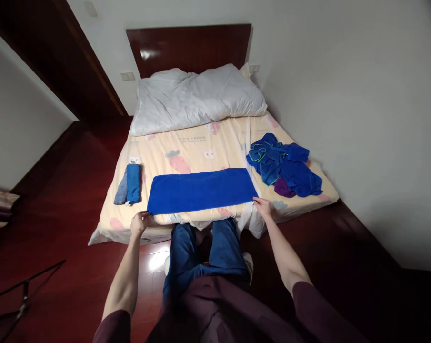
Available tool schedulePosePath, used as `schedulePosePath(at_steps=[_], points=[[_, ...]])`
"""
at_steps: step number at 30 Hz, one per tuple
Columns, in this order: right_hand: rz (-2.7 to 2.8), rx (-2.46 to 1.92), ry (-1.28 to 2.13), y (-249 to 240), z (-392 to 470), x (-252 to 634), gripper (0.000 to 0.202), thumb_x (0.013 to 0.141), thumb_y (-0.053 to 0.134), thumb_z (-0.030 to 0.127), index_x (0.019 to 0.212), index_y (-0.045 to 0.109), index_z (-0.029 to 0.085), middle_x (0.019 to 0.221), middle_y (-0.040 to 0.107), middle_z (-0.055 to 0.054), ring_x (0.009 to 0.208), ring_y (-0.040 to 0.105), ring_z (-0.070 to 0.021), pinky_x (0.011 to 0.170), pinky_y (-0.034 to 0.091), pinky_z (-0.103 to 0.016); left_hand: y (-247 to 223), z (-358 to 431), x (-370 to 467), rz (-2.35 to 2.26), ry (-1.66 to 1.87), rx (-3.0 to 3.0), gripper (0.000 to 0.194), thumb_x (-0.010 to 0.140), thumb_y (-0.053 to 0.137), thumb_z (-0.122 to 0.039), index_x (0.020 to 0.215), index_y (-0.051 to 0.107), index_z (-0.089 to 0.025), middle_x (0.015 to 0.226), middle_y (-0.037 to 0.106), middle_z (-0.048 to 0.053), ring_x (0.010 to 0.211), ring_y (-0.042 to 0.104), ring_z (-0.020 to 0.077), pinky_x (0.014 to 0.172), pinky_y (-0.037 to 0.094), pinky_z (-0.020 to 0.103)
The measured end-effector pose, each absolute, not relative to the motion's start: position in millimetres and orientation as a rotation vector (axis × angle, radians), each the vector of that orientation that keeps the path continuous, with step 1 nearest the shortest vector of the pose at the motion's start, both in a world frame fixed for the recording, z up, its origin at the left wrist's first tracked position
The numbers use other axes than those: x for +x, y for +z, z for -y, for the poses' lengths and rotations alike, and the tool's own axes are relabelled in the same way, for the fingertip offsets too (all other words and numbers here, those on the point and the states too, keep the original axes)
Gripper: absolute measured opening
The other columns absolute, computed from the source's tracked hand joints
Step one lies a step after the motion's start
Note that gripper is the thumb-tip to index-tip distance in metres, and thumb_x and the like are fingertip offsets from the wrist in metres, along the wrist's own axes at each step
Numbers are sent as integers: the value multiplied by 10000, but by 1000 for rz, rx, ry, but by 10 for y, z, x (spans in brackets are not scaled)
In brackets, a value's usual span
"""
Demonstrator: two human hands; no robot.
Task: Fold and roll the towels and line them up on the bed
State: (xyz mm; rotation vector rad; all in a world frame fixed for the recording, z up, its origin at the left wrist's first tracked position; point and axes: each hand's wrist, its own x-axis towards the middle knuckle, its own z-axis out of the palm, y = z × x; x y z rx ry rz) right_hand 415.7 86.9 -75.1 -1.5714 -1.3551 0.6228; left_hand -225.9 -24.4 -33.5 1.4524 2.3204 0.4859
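Note:
A blue towel lies spread as a long flat strip across the near part of the bed. My left hand pinches its near left corner, and my right hand pinches the near right corner. Both hands are at the bed's front edge. To the left lie two folded towels side by side, a blue one and a greyish-blue one. On the right is a loose heap of crumpled blue towels, some with green edging, with a purple cloth at its near side.
The bed has a cream printed sheet, with a bunched white quilt against the dark wooden headboard. A wall stands to the right. A black metal stand is on the red floor at lower left.

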Motion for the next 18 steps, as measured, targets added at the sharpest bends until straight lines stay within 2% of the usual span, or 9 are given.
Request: schedulePosePath(at_steps=[4, 9, 14, 18], points=[[1304, -1686, 669, -853, -829, 4254, 226, 693, 707, 339, 736, 799, 138, 869, 823, -164, 785, 801, -278, 863, 658, -472, -474, 345, -2343, -2316, 502, 1466, 316, 952, 562, -313, 1050, 839, -196, 1359, 723, 79, 1226, 694, 301, 1098, 525, 374], [1327, -1749, 616, -906, -689, 4281, 196, 694, 674, 277, 785, 806, 164, 989, 829, -155, 911, 794, -287, 975, 615, -496, -465, 388, -2321, -2346, 487, 1415, 313, 938, 572, -320, 1031, 847, -204, 1348, 732, 78, 1211, 704, 301, 1085, 537, 384], [1440, -1773, 468, -929, -553, 4264, 169, 749, 645, 273, 752, 793, 192, 994, 823, -138, 1016, 760, -291, 1075, 549, -529, -347, 360, -2256, -2390, 440, 1364, 322, 947, 566, -328, 1062, 838, -198, 1318, 747, 96, 1200, 713, 285, 1068, 545, 377], [1458, -1717, 408, -934, -473, 4271, 180, 734, 630, 289, 713, 792, 214, 964, 825, -120, 983, 732, -280, 1055, 555, -516, -274, 389, -2221, -2386, 390, 1406, 308, 924, 574, -317, 1046, 841, -221, 1313, 751, 83, 1187, 712, 291, 1053, 553, 386]])
